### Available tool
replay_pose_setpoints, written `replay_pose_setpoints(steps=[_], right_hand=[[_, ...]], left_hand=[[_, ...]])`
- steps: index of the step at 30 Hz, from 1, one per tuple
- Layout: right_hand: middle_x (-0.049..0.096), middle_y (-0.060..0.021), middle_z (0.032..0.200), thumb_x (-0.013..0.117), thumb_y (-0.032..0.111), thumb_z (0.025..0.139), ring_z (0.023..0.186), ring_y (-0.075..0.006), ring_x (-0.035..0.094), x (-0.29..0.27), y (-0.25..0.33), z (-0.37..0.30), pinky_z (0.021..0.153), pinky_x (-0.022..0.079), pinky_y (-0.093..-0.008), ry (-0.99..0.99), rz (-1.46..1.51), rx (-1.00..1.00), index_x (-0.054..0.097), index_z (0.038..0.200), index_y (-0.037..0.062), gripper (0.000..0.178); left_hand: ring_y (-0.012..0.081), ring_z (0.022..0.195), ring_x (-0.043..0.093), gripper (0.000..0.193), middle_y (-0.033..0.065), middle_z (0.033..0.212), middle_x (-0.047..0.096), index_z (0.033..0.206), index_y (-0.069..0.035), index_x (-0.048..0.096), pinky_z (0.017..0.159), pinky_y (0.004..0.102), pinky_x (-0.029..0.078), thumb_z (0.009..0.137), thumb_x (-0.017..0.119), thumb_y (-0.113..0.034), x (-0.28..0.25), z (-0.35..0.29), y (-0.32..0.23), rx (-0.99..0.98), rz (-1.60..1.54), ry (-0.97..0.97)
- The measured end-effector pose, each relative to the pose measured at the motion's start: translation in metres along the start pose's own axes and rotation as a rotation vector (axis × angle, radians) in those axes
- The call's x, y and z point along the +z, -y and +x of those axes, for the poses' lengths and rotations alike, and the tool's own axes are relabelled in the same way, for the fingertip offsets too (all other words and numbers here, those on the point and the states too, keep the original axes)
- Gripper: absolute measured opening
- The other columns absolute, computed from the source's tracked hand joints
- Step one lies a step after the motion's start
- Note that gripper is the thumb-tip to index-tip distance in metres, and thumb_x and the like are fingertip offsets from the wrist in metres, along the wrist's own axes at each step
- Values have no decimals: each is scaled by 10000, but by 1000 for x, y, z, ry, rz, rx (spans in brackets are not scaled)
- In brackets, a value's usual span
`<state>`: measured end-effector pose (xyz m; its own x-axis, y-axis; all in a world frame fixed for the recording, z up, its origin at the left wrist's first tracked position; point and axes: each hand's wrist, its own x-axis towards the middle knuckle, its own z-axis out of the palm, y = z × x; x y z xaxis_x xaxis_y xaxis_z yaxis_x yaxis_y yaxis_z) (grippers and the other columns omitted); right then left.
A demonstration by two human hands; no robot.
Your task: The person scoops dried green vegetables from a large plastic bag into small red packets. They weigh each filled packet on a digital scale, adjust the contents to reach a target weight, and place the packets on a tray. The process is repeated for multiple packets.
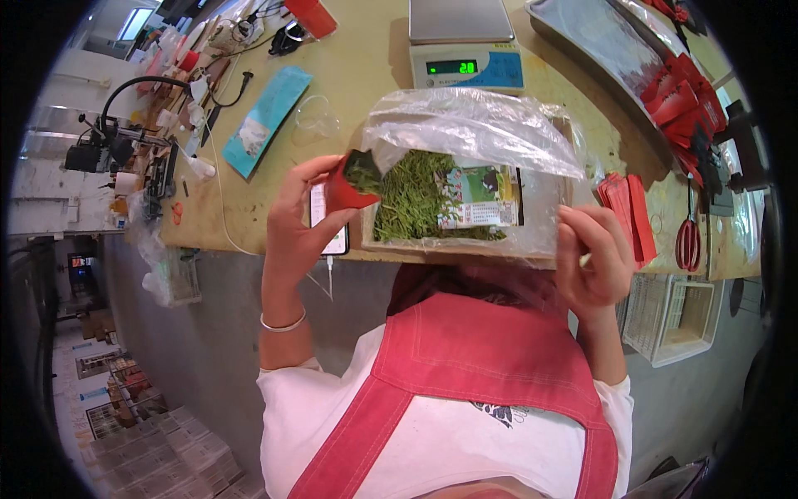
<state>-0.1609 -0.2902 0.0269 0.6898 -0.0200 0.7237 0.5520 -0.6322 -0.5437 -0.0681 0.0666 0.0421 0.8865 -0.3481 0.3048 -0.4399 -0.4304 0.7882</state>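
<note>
My left hand grips a small red pouch by its side, fingers on one face and thumb on the other. Its mouth gapes, showing dark green inside. Just right of it is a shallow box lined with a clear plastic bag. Dried green leaves fill its left part, and a printed packet lies on them. My right hand is at the box's right edge, fingers curled and thumb drawn in; whether anything is pinched there is hidden.
Beyond the box stands a digital scale. A phone with a cable lies behind my left hand. A blue-green bag is at left. Red pouches and red-handled scissors lie at right, below a large metal tray.
</note>
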Motion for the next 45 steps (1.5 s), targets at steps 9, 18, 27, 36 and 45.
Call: replay_pose_setpoints(steps=[9,18,27,36,45], right_hand=[[626,-45,853,668,-9,992,686,-94,498,-11,-60,-52,580,370,-245,-228,-82,332,701,1041,-27,61],[569,-60,774,661,6,973,652,-121,499,-3,-97,-84,584,396,-289,-246,-99,546,673,941,-22,44],[590,-62,789,668,28,970,674,-120,531,-4,-96,-77,606,421,-277,-245,-36,600,679,946,-22,57],[589,-53,792,649,-2,981,689,-113,521,-4,-92,-77,617,406,-271,-244,16,686,676,948,-27,49],[604,-54,802,653,6,986,707,-118,540,-3,-97,-77,630,415,-272,-240,-1,632,682,957,-31,55]], left_hand=[[199,1275,598,671,88,1367,619,1425,15,519,1102,382,466,823,802,100,3,79,9,75,-284,-143],[247,1147,700,533,127,1219,734,1329,-40,641,1013,390,533,855,825,-199,94,287,47,203,170,139],[372,1259,617,570,187,1313,674,1302,-25,641,1070,446,503,821,842,-257,132,344,86,216,417,230],[316,1385,525,838,186,1484,555,1489,1,513,1171,428,420,882,811,-494,72,329,88,296,464,78],[313,1385,522,849,188,1483,556,1493,13,506,1171,434,417,886,811,-497,51,316,108,260,488,96]])
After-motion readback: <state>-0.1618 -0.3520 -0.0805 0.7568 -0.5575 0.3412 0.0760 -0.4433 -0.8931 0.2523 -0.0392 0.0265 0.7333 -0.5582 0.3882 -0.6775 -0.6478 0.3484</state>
